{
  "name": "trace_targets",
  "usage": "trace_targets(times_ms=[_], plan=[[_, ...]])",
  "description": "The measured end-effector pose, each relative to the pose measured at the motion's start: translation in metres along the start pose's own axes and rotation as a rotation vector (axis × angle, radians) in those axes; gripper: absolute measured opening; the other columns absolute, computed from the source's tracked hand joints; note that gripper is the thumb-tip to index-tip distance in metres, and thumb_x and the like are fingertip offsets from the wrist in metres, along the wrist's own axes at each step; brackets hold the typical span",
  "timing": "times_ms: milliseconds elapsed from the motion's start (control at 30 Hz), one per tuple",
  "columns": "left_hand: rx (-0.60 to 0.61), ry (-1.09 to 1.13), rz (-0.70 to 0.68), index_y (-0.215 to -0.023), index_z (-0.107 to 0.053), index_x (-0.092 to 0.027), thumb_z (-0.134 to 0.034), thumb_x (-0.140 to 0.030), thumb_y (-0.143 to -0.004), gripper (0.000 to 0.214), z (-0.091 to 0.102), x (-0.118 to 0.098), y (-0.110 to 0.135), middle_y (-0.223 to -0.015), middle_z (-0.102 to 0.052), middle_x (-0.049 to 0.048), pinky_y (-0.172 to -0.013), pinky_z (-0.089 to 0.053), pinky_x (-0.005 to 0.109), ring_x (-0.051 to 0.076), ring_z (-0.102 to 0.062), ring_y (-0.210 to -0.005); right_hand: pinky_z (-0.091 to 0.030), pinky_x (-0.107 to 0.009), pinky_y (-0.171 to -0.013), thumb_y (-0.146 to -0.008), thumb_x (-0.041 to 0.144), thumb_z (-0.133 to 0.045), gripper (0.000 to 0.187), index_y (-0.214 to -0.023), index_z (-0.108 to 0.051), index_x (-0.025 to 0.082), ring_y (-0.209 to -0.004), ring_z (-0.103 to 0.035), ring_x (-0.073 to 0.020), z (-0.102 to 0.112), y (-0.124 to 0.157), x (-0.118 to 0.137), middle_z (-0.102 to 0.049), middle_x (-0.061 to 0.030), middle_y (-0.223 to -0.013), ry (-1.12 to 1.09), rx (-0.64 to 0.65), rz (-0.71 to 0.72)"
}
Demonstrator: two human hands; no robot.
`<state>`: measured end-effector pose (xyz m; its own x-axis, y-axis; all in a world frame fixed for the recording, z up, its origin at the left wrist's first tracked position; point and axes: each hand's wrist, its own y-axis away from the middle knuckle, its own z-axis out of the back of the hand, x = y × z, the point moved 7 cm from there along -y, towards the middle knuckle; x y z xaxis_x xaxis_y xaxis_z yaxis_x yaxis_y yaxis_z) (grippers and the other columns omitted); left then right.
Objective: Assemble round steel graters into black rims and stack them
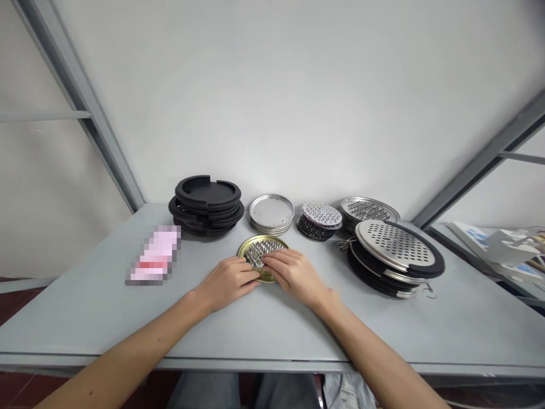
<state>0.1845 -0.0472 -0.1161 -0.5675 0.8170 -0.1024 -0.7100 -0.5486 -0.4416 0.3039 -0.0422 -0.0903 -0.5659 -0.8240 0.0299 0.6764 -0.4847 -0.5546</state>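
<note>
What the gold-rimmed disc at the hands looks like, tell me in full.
The gold-rimmed disc is round and shallow, its rim shiny and metal-looking. Within it shows a silvery, grater-like surface with many raised bumps. It appears to lie roughly flat on the grey table, in front of the silver lid stack. The left hand touches its near left edge; the right hand covers part of its right side.

The left hand (230, 282) holds the near edge of a gold-coloured ring (251, 242), and the right hand (300, 276) lies over the toothed metal disc (258, 251) inside it; whether the disc sits flat is hard to tell. Behind stand stacked black holders (208, 207), silver rings (271, 213) and perforated discs (320, 218).
</note>
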Motion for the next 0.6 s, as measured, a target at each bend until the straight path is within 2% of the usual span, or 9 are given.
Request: trace_targets(times_ms=[100,233,400,600], plan=[[0.022,0.001,0.002,-0.084,-0.068,-0.019,-0.054,-0.028,-0.094,0.020,-0.0018,-0.0006,-0.0002,-0.072,-0.062,0.0010,-0.065,-0.042,0.030,0.017,-0.057,-0.070,-0.051,-0.031,-0.078,-0.096,0.026,-0.049,0.020,-0.101,-0.066,0.016,-0.089,-0.068,-0.0194,-0.0004,0.0006,0.0011,-0.073,-0.0086,-0.096,0.016,-0.029,0.025],[0.047,0.044,0.044,-0.088,-0.066,-0.019,-0.056,-0.026,-0.092,0.013,-0.0025,0.0007,-0.0009,-0.074,-0.063,0.0005,-0.066,-0.042,0.028,0.016,-0.057,-0.070,-0.050,-0.031,-0.076,-0.095,0.024,-0.052,0.016,-0.099,-0.066,0.016,-0.088,-0.068,-0.0189,-0.0004,0.0010,0.0013,-0.073,-0.0078,-0.095,0.015,-0.042,0.033],[0.073,0.064,0.091,-0.087,-0.062,-0.019,-0.059,-0.022,-0.089,0.005,-0.0019,0.0011,-0.0025,-0.076,-0.063,0.0000,-0.066,-0.042,0.029,0.017,-0.057,-0.071,-0.050,-0.032,-0.077,-0.093,0.022,-0.053,0.015,-0.100,-0.065,0.017,-0.089,-0.068,-0.0191,-0.0012,0.0012,0.0002,-0.074,-0.0060,-0.098,0.011,-0.040,0.020],[0.093,0.073,0.083,-0.088,-0.061,-0.019,-0.058,-0.022,-0.089,0.004,-0.0018,0.0006,-0.0023,-0.077,-0.063,0.0000,-0.067,-0.042,0.029,0.017,-0.057,-0.072,-0.050,-0.032,-0.081,-0.094,0.023,-0.053,0.016,-0.101,-0.066,0.017,-0.091,-0.067,-0.0199,-0.0037,0.0013,-0.0028,-0.073,-0.0063,-0.100,-0.037,0.000,-0.015]])
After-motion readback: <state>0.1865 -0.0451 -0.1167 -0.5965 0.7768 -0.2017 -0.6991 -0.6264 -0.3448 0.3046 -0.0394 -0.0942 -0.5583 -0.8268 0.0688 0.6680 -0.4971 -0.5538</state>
